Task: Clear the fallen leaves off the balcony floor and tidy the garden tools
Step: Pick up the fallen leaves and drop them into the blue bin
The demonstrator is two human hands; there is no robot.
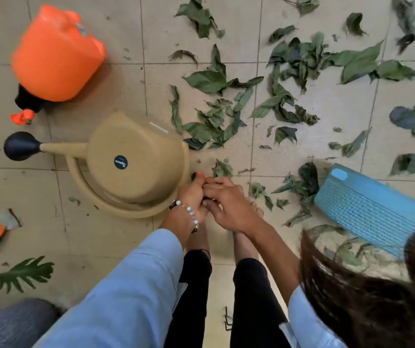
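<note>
Where leaves (216, 126) spread — hands (211, 202) perhaps clasped.

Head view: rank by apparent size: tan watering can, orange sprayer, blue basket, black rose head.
1. tan watering can
2. orange sprayer and blue basket: look alike, and the basket is partly cut off, so no ranking
3. black rose head

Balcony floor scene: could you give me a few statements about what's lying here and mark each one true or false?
1. The beige watering can lies on its side. True.
2. The green leaves are already gathered in the blue basket. False: they are scattered over the tiles.
3. The orange sprayer stands upright. False: it lies tipped over.
4. The left hand and right hand are together beside the watering can. True.
5. A beaded bracelet is on the right wrist. False: the left wrist.
</note>
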